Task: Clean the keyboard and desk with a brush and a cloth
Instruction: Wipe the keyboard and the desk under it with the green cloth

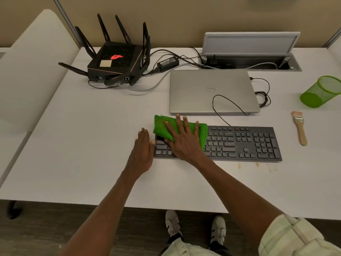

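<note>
Keyboard (239, 143) on bench (83, 145), before laptop (212, 91). Cloth (162, 128) on keyboard left end. Brush (299, 127) right of keyboard. Router (114, 61) behind, left.

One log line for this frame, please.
phase: wiping keyboard | right hand: pressing green cloth flat | left hand: steadying keyboard's left end | brush: lying idle

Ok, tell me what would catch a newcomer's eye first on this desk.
First the bright green cloth, pressed flat on the left end of the black keyboard by the right hand, while the left hand steadies the keyboard's left edge. Next the black router with its red glowing logo at back left. A brush lies unused right of the keyboard.
</note>
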### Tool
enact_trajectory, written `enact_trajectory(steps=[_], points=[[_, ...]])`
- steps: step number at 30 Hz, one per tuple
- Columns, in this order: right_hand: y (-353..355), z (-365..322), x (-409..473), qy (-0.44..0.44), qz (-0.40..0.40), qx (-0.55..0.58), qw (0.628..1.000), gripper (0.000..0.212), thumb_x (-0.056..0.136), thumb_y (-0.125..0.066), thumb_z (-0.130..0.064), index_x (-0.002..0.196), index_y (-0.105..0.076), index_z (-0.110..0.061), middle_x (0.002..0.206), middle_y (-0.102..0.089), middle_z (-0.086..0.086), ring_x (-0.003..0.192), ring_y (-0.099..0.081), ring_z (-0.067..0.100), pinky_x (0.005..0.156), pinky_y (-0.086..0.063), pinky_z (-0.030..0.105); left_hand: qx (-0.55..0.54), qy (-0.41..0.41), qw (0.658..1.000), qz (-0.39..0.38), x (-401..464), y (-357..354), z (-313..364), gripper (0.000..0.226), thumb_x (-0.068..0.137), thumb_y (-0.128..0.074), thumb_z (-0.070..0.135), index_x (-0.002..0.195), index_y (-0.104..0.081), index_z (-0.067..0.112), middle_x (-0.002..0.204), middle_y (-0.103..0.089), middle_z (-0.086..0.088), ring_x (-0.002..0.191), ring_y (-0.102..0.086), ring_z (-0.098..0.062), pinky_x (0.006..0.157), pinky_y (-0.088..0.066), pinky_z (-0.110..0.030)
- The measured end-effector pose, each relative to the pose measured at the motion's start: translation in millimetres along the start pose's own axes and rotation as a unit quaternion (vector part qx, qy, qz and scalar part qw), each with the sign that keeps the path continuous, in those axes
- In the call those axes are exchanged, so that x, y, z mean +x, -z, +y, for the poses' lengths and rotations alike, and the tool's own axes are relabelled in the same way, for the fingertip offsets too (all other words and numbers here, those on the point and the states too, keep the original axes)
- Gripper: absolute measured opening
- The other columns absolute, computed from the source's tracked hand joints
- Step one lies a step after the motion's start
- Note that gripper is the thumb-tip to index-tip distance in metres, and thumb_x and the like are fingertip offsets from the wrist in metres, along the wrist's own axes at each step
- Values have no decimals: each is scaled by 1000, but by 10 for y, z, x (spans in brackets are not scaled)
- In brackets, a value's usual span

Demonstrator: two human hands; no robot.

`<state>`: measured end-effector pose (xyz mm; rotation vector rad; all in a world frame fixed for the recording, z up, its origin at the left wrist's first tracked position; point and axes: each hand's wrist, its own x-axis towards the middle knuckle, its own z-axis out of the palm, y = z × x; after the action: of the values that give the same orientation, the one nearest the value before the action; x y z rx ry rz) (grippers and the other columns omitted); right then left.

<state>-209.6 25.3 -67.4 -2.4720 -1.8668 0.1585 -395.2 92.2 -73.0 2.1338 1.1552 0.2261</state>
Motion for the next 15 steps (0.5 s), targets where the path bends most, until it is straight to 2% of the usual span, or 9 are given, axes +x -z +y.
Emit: enact_trajectory(steps=[5,8,12,15], points=[[-14,470,-225,-73,4,-1,997,68,96,-9,-66,156,-3,-35,164,9,11,150,2,37,112,1,70,46,-29,998,-34,41,-115,63,71,105,-20,46,162,-11,5,170,-6,-14,158,-2,-24,124,-2,-35],[-9,790,-416,-119,11,10,993,68,96,-9,-66,156,-1,-35,164,10,10,150,4,36,113,2,69,81,-40,995,-45,40,-150,32,75,105,-12,53,163,-4,6,171,0,-12,158,2,-22,123,2,-33],[7,1100,-641,-204,26,28,978,70,95,-5,-67,156,0,-34,164,8,11,150,2,38,112,-2,71,102,-45,993,-44,30,-155,5,79,101,-11,55,163,-2,7,170,2,-9,157,3,-20,122,5,-30],[10,1057,-647,-229,27,39,972,71,94,-4,-67,156,0,-32,164,6,14,149,1,40,111,-2,73,106,-40,992,-46,38,-165,25,75,105,-14,53,162,-2,6,171,1,-10,158,3,-22,123,4,-33]])
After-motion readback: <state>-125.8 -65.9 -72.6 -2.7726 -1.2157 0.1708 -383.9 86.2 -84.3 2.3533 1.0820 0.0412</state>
